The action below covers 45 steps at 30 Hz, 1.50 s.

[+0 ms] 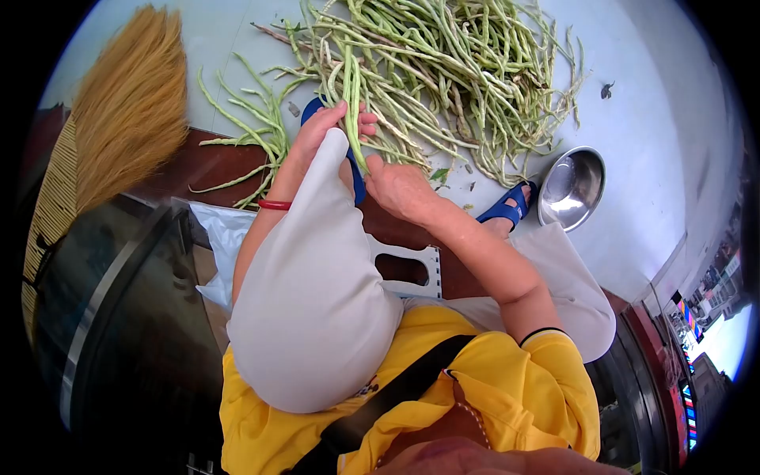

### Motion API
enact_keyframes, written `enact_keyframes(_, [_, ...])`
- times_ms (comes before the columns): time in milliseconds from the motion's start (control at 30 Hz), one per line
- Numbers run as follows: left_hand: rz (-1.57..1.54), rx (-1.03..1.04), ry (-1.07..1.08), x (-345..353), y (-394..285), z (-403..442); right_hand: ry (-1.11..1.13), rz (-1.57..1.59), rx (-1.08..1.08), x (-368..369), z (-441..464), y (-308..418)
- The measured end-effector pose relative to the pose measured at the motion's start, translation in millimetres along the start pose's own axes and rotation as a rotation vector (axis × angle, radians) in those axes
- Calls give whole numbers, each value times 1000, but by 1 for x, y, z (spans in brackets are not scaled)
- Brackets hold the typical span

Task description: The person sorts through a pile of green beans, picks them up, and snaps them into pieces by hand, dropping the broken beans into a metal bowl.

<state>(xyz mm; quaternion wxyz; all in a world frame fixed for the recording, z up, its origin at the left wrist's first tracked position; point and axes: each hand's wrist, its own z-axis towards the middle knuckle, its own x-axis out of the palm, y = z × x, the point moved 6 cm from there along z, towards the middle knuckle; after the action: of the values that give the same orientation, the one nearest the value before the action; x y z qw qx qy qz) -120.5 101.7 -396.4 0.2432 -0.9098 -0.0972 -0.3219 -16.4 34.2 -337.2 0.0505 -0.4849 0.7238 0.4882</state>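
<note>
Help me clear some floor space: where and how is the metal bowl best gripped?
Probably pinch the metal bowl by its right-hand rim, coming from the person's right. The edge looks free there and the mouth is open to view, while the right blue sandal sits close to the opposite side.

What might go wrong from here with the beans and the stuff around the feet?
The bowl sits close beside the right sandal, so a foot shift might knock it.

The small pile lies near the big pile, so beans could get mixed.

The long beans between the left hand and right hand may snap if bent hard.
</note>
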Motion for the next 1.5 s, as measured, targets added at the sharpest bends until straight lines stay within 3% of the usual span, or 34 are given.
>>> enact_keyframes(100, [-65, -23, -56, -5, 2, -2, 16, 18, -112, 13, -16, 8])
enact_keyframes(233, [35, -105, -21, -12, 5, 2, 18, 42, -76, 24, -21, -12])
enact_keyframes(367, [-41, 94, 155, 14, -17, -19, 60, 32, -42, 4, -12, -26])
enact_keyframes(433, [-80, 409, 490, 36, -40, -40, 143, 342, -118, -16, -7, -26])
enact_keyframes(500, [-24, 470, 595, 39, -51, -44, 63, 599, -48, -31, 4, -46])
enact_keyframes(533, [-42, 438, 478, 33, -51, -39, -24, 708, 6, -44, 11, -54])
enact_keyframes(600, [-136, 355, 248, 20, -44, -27, -318, 324, 86, -60, 33, -88])
enact_keyframes(667, [-185, 275, 174, 6, -30, -14, -574, 17, 71, -76, 50, -104])
enact_keyframes(767, [-254, 142, 4, -16, -9, -4, -707, -186, 108, -75, 76, -118])
enact_keyframes(900, [-230, 81, 11, -30, 2, 0, -583, -327, 216, -69, 103, -128])
enact_keyframes(1133, [-216, 87, 12, -34, 5, -1, -630, 350, 506, -107, 103, -167])
enact_keyframes(1233, [-206, 65, -2, -36, 7, -1, -504, 192, 470, -104, 107, -156])
enact_keyframes(1500, [-224, 51, 23, -34, 8, -1, -451, -188, 466, -75, 132, -127])
